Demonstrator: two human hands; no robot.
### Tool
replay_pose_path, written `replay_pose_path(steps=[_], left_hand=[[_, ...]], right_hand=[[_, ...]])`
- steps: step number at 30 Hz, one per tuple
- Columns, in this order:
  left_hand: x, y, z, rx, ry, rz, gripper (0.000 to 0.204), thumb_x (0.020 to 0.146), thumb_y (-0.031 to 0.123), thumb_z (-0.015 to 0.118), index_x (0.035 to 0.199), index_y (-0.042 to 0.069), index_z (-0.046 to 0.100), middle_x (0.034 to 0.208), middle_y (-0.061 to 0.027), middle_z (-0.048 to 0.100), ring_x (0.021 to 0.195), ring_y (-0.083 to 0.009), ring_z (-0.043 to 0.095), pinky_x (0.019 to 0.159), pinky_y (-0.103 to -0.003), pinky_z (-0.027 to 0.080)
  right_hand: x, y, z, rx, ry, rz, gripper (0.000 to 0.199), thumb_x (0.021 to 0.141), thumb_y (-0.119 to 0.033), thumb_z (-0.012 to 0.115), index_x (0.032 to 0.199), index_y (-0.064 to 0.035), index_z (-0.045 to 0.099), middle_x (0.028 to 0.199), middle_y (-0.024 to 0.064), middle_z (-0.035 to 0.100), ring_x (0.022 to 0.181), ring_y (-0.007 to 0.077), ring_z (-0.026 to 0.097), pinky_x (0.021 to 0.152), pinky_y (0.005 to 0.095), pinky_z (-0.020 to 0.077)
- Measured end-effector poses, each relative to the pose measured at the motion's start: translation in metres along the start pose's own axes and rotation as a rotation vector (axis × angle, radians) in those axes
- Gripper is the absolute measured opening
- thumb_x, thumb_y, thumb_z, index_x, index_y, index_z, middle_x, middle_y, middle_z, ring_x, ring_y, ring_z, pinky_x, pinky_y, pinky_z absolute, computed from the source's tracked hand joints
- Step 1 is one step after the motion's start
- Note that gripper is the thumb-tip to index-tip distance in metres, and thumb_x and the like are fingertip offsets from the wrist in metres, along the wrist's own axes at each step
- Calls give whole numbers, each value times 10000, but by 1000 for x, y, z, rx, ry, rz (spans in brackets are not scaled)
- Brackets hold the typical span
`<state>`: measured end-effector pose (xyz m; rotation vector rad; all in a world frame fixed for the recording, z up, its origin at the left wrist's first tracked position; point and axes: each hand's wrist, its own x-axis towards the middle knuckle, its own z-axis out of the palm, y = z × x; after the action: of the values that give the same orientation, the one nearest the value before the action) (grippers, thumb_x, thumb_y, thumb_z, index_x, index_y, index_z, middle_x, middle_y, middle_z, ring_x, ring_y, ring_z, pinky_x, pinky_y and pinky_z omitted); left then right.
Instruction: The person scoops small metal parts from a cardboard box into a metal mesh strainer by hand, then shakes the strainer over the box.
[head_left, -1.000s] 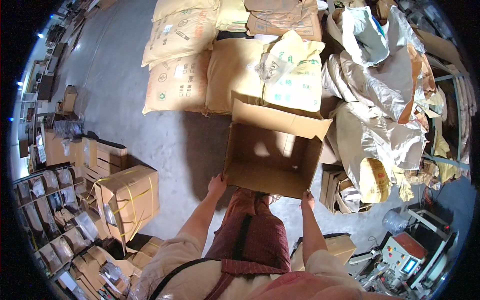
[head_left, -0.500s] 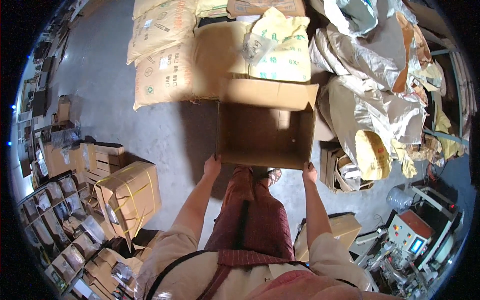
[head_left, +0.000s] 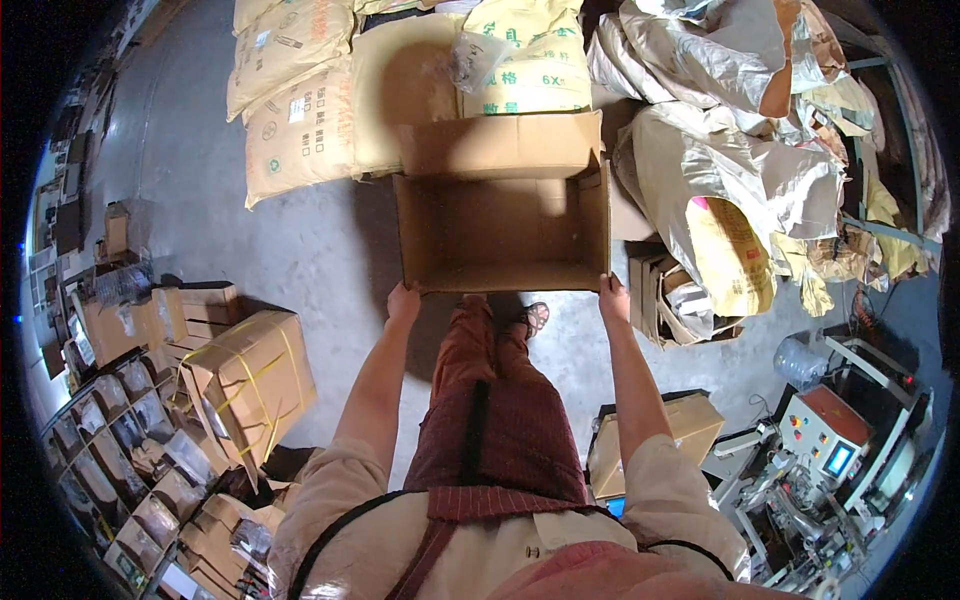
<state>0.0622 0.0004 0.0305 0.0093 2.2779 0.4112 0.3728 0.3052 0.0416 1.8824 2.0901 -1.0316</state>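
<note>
Compared with a second ago, the cardboard box [head_left: 503, 225] sits farther toward 11 o'clock in view, turned slightly anticlockwise. The left hand [head_left: 403, 304] is likewise nearer 11, the right hand [head_left: 615, 298] nearer 12. Below the box's 6 o'clock edge, a sandalled foot [head_left: 537, 318] now shows more fully.

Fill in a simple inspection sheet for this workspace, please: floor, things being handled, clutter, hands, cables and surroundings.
Surface: grey floor, with a dark shadow left of the box.
Things in hand: one open cardboard box, far flap folded outward.
Clutter: crumpled white sacks at right; below them, an open carton holding scraps.
Hands: left hand and right hand grip the box's near corners.
Cables: what looks like a reddish cord at far right.
Surroundings: filled sacks ahead; yellow-strapped carton at left; machine with lit screen, lower right.
</note>
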Motion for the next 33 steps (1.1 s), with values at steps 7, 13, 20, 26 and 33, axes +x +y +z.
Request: replay_pose_path(steps=[7, 13, 20, 26, 33], left_hand=[[30, -57, 20, 122, -73, 33, 433, 857, 352, 453, 1124, 17, 514, 1100, -219, 550, 1056, -373, 494, 874, -421, 392], [52, -60, -13, 373, -119, 254, 473, 844, 376, 455, 1100, -16, 520, 1094, -243, 545, 1050, -392, 492, 878, -423, 389], [36, -9, 14, 307, -123, 111, 487, 839, 337, 445, 1134, -50, 432, 1045, -280, 545, 1007, -423, 507, 846, -454, 407], [165, -135, -36, 679, -99, 401, 574, 856, 359, 431, 1230, -67, 341, 1114, -290, 514, 1034, -416, 503, 882, -434, 411], [36, -4, 15, 210, -281, -20, 537, 883, 327, 385, 1221, -87, 342, 1094, -293, 523, 1026, -417, 508, 878, -435, 415]], right_hand=[[-10, 26, 6, 52, 62, -72, 435, 857, -472, 413, 1081, -126, 551, 856, 185, 619, 786, 359, 598, 711, 433, 455], [-5, 27, 18, 253, 15, -48, 479, 874, -457, 446, 1214, -123, 487, 863, 118, 626, 695, 190, 614, 636, 300, 490], [-51, 25, 8, 886, -23, 303, 560, 884, -355, 485, 1359, -146, 276, 1093, 66, 520, 816, 182, 545, 637, 307, 479], [-41, -67, 33, 1099, -52, 229, 678, 842, -298, 577, 1358, -74, 198, 1051, 80, 519, 815, 172, 541, 640, 296, 487], [-31, -2, 18, 743, 179, 319, 434, 729, -233, 641, 1066, -34, 451, 902, 66, 535, 774, 151, 519, 627, 297, 480]])
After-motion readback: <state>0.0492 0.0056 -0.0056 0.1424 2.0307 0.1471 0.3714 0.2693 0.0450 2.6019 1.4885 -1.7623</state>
